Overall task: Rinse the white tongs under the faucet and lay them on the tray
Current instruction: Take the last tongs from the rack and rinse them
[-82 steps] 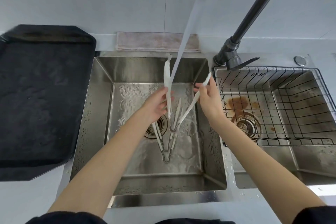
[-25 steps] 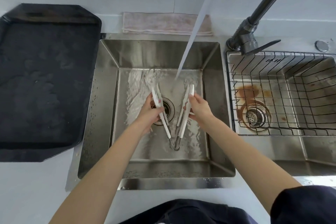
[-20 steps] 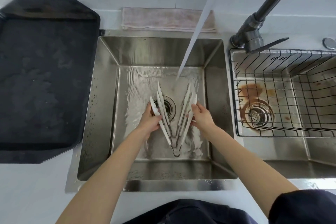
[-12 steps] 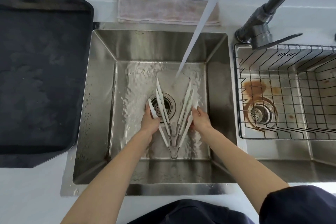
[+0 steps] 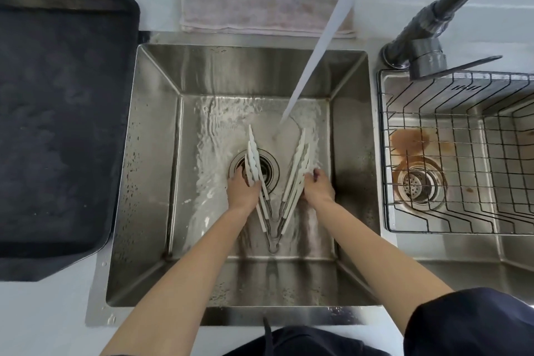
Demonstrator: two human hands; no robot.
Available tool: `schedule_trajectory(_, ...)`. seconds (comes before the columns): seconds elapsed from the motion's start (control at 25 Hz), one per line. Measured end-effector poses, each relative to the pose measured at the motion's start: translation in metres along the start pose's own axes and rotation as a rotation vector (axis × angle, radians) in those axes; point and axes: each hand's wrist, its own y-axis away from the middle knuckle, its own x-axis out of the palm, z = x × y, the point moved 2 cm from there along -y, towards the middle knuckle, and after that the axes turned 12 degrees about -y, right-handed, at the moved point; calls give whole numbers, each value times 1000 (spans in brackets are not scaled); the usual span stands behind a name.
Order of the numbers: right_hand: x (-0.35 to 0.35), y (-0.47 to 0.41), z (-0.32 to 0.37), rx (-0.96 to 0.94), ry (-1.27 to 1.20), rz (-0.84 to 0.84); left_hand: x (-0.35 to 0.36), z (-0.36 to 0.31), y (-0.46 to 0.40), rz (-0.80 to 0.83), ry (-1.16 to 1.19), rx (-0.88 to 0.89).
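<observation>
Lowered from mid-air under the stream, the white tongs (image 5: 268, 182) now sit deep in the left sink basin (image 5: 150, 153), near or on its floor, spread into a V over and beside the drain (image 5: 267, 167), with the hinged ends pointing toward the person; there look to be several pairs bunched together, though how many cannot be counted. Left hand (image 5: 241, 186) has its fingers (image 5: 254, 182) wrapped round the left bundle of arms, and right hand (image 5: 319, 185) has its fingers (image 5: 313, 173) curled against the right bundle, so both are grasping the tongs. Water from the faucet (image 5: 422, 32) falls in a slanting stream (image 5: 315, 49) and lands on the basin floor between and just beyond the toothed tips, not on the tongs themselves. My judgement is that the rinse step is in hand and only partly done: the tray (image 5: 57, 124), a dark one on the counter (image 5: 43, 312) to the left of the sink, carries nothing that can be made out. Next, the move seems to call for gathering the arms together, lifting them clear of the basin wall and carrying them left to the tray, with care for wet, slippery plastic. No brand, label or writing is readable anywhere
</observation>
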Motion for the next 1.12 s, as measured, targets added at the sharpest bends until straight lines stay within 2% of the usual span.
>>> schedule_trajectory(0.16, 7, -1, 2, -16, 57, -11, 1, -4, -2, 1, -125, 34)
schedule_trajectory(0.28, 16, -1, 7, -59, 229, 6, 5, -9, -6, -8, -216, 25)
schedule_trajectory(0.44, 21, 0, 12, -139, 485, -2, 7, -14, -13, -107, -279, 38)
schedule_trajectory(0.64, 23, 3, 17, -113, 408, 48, 12, -18, -14, -145, -275, 52)
schedule_trajectory(0.84, 20, 14, 31, -101, 160, 74, 3, -14, -12, -124, -68, 65)
schedule_trajectory(0.96, 15, 26, 47, -175, 63, 111, -11, -22, 1, -95, 106, 82)
schedule_trajectory(1.12, 9, 44, 68, -225, -63, 153, -28, -33, 9, 9, 485, 69)
